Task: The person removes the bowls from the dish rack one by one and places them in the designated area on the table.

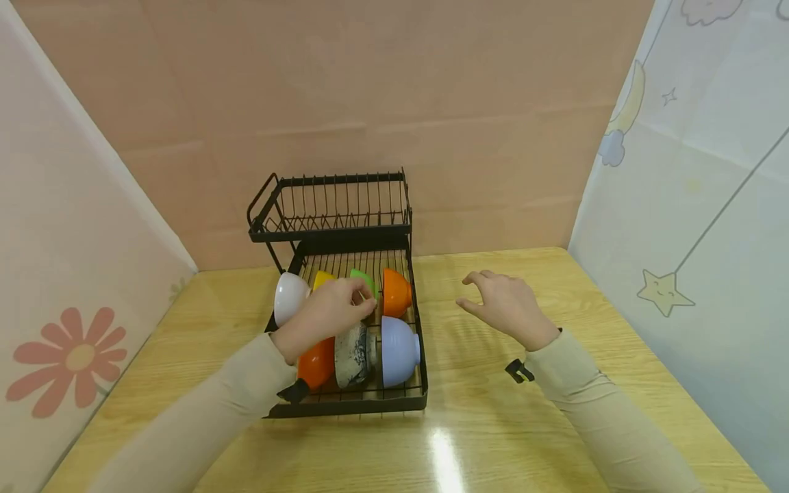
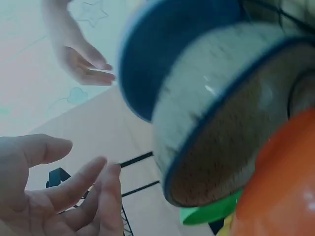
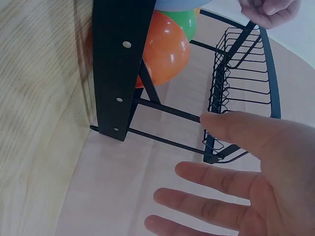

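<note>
My left hand (image 1: 329,308) hovers above the bowls in the black two-tier dish rack (image 1: 364,411), its fingers loosely bent and holding nothing. Below and beside it, the front row has an orange bowl (image 1: 316,364), a grey speckled bowl (image 1: 353,357) and a lavender bowl (image 1: 399,350), tipped on their sides. In the left wrist view the speckled bowl (image 2: 197,93) shows a blue rim, apart from the fingertips. To the right of the rack my right hand (image 1: 508,308) is in the air over the table, fingers spread, with nothing held.
Behind stand a white bowl (image 1: 291,300), a yellow bowl (image 1: 322,279), a green bowl (image 1: 365,277), and another orange bowl (image 1: 396,294). The rack's upper tier (image 1: 333,233) overhangs the back. Wooden table (image 1: 481,424) surrounds the rack; a pinkish backdrop (image 1: 481,137) rises behind.
</note>
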Demonstrator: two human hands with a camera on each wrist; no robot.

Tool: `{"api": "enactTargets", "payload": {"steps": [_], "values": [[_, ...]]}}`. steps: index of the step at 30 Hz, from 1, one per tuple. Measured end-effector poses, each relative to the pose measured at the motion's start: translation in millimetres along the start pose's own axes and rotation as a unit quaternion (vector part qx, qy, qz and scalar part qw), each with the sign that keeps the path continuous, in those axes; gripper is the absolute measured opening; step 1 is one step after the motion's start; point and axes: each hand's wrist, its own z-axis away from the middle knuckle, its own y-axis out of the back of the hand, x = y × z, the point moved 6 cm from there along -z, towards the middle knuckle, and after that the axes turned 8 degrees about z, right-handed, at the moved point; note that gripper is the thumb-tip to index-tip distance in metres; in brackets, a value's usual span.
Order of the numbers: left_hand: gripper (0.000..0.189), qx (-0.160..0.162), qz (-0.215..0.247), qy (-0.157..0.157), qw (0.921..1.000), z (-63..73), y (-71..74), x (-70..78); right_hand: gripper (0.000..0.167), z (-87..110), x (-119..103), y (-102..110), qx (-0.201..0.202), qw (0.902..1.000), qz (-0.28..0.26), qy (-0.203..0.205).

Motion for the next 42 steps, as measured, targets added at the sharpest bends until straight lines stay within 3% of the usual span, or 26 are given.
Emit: {"api": "enactTargets", "payload": {"steps": [3, 7, 11, 17, 21, 27, 32, 36, 42], "values": [[0.021, -0.046, 0.074, 0.033, 0.9956, 1.7, -5.7, -2.6, 0.043, 0.0, 1.4, -1.3, -0.005, 0.9999, -0.008, -0.003], [0.023, -0.106, 0.155, 0.076, 0.9793, 7.5, -15.2, -0.6, 0.041, -0.1, 2.7, -2.3, -0.016, 0.9995, -0.024, -0.009], [0.030, -0.143, 0.167, 0.100, 0.9703, 13.9, -23.5, 3.6, 0.041, -0.4, 3.8, -3.8, -0.021, 0.9992, -0.032, -0.009], [0.055, -0.166, 0.166, 0.133, 0.9628, 19.9, -37.3, 5.8, 0.040, -0.2, 5.4, -7.7, -0.036, 0.9985, -0.040, -0.011], [0.057, -0.154, 0.225, 0.172, 0.9466, 21.4, -52.6, 4.2, 0.040, 0.1, 5.9, -9.5, -0.049, 0.9978, -0.043, -0.014], [0.053, -0.116, 0.369, 0.218, 0.8961, 21.9, -72.7, 3.5, 0.039, 0.2, 5.0, -11.4, -0.055, 0.9974, -0.046, -0.011], [0.052, -0.089, 0.431, 0.226, 0.8693, 23.1, -83.9, 4.2, 0.040, 0.8, 4.7, -13.8, -0.061, 0.9968, -0.052, -0.010], [0.052, -0.062, 0.451, 0.228, 0.8606, 23.0, -89.9, 3.1, 0.041, 0.9, 4.9, -15.2, -0.065, 0.9964, -0.053, -0.010], [0.057, -0.042, 0.446, 0.234, 0.8631, 22.7, -92.6, 1.7, 0.042, 0.2, 4.6, -14.2, -0.063, 0.9968, -0.049, -0.010]]}}
